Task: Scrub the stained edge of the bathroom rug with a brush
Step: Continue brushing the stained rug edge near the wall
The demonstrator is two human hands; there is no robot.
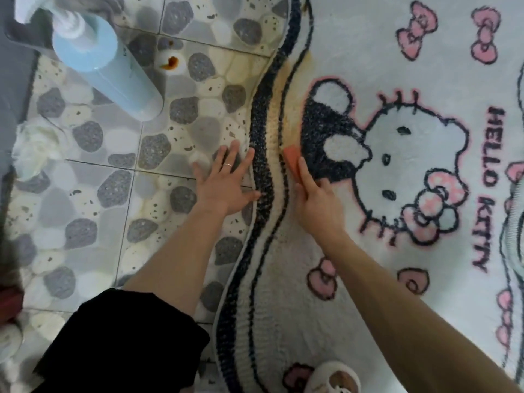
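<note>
In the middle of the frame the right hand (317, 199) grips an orange brush (292, 157), its head down on the yellow-brown stain (279, 109) that runs along the rug's (368, 38) wavy dark-bordered left edge. Just left of it the left hand (224, 185) lies flat with fingers spread, partly on the pebble-pattern tile floor (85, 194), partly on the border. A pale blue bottle (113, 69) stands at upper left
</note>
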